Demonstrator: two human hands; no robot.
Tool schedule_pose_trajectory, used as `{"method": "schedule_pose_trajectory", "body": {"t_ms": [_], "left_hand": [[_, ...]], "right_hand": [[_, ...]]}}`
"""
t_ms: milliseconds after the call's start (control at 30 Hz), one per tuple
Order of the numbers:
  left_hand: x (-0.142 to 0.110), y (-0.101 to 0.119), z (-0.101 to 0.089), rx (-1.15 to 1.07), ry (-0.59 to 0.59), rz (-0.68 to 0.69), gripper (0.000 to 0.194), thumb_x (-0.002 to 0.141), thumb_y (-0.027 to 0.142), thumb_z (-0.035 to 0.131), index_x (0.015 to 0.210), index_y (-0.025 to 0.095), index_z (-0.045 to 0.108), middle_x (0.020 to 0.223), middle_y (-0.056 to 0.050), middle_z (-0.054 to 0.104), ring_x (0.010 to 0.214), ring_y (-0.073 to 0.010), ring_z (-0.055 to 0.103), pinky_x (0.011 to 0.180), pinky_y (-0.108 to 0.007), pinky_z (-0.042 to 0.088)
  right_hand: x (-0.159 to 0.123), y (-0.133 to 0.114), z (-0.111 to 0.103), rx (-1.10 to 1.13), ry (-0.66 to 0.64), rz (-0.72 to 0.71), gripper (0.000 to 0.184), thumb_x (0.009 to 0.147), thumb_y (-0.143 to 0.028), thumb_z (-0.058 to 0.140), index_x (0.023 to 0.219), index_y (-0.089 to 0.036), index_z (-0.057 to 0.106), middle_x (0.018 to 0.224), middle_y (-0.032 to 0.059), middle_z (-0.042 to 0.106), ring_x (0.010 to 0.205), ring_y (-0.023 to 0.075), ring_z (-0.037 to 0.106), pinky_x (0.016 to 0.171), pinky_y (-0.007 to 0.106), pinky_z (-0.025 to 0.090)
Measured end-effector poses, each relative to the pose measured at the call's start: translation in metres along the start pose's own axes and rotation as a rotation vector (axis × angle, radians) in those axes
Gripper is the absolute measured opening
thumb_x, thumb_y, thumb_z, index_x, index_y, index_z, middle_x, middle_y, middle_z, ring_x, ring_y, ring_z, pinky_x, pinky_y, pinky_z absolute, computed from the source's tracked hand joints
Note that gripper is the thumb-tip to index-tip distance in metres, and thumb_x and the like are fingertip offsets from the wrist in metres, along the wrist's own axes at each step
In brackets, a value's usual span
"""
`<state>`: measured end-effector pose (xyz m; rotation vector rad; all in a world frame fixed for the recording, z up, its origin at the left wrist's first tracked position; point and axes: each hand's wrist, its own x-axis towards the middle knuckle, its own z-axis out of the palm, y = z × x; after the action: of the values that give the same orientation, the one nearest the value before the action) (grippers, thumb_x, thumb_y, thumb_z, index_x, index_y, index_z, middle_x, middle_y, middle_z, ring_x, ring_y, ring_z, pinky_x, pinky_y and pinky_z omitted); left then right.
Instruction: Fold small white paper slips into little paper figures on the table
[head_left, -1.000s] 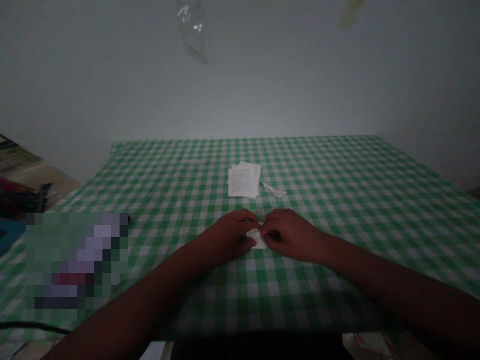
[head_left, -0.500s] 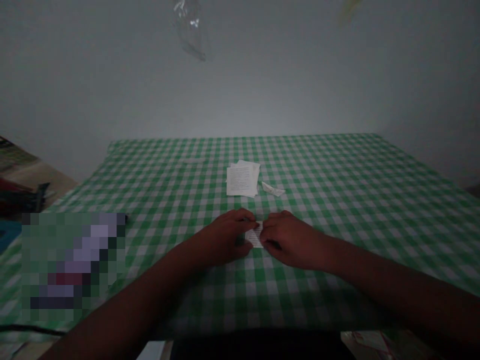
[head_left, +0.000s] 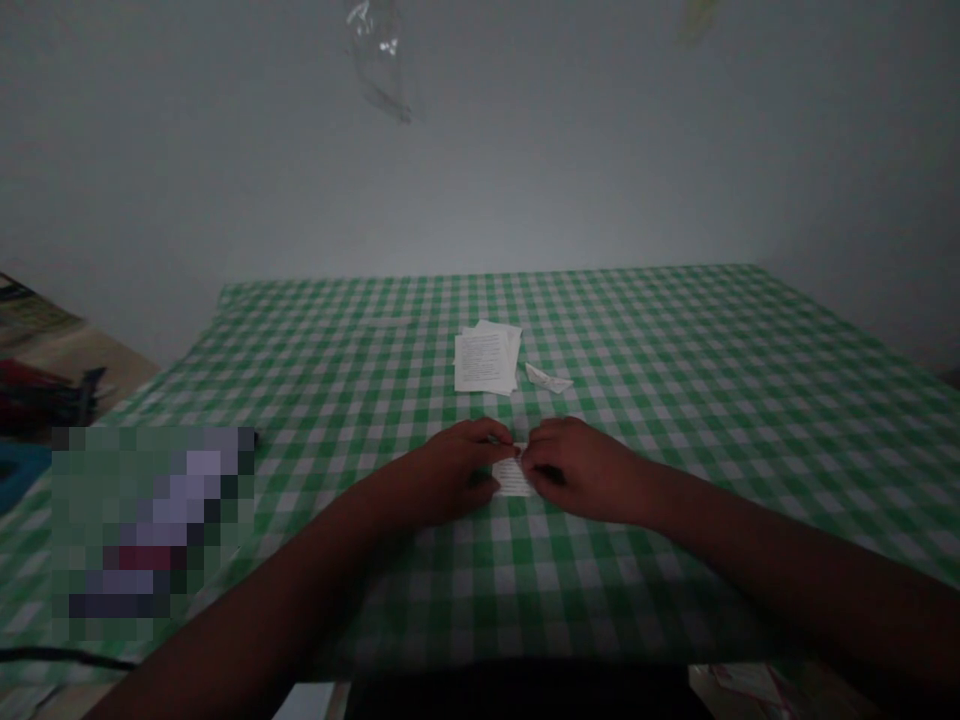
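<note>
1 printed slip (head_left: 513,484), touched by left hand (head_left: 450,472) and right hand (head_left: 589,475), both narrowly curled, pinch indiscernible; best kept flat, pressed evenly.

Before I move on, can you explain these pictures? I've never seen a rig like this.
There is no machine here: a person works with two bare hands, the left hand and the right hand. Every picture comes from one camera worn on the head, looking forward and down.

The table has a green-and-white checked cloth. On it lie a loose stack of white printed sheets and, just to its right, a small folded white paper piece. An item at the left is pixelated, so I cannot name it.

The fingers of both hands are at a small white printed paper; whether they pinch or press it is unclear.
</note>
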<state>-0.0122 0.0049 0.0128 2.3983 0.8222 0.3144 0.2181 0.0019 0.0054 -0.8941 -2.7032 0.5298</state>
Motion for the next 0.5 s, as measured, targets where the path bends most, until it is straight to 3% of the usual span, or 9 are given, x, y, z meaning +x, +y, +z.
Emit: {"method": "schedule_pose_trajectory", "body": {"t_ms": [200, 500], "left_hand": [[0.0, 0.005, -0.001, -0.014, 0.025, -0.015, 0.045, 0.083, 0.012, 0.061, 0.126, 0.023, 0.056, 0.127, -0.007, 0.056, 0.117, -0.0198, 0.053, 0.104, -0.038, 0.044], [0.005, 0.006, 0.008, 0.124, 0.05, -0.046, 0.029, 0.085, 0.021, 0.063, 0.114, 0.022, 0.064, 0.118, -0.007, 0.058, 0.109, -0.022, 0.055, 0.098, -0.039, 0.045]], "right_hand": [[0.009, 0.007, 0.005, -0.131, 0.065, 0.116, 0.018, 0.091, -0.019, 0.05, 0.088, -0.016, 0.067, 0.082, 0.005, 0.064, 0.081, 0.0181, 0.056, 0.077, 0.032, 0.039], [0.005, -0.007, 0.008, -0.093, 0.037, 0.152, 0.015, 0.088, -0.017, 0.053, 0.082, -0.016, 0.066, 0.079, 0.0047, 0.066, 0.078, 0.0173, 0.06, 0.076, 0.031, 0.04]]}}
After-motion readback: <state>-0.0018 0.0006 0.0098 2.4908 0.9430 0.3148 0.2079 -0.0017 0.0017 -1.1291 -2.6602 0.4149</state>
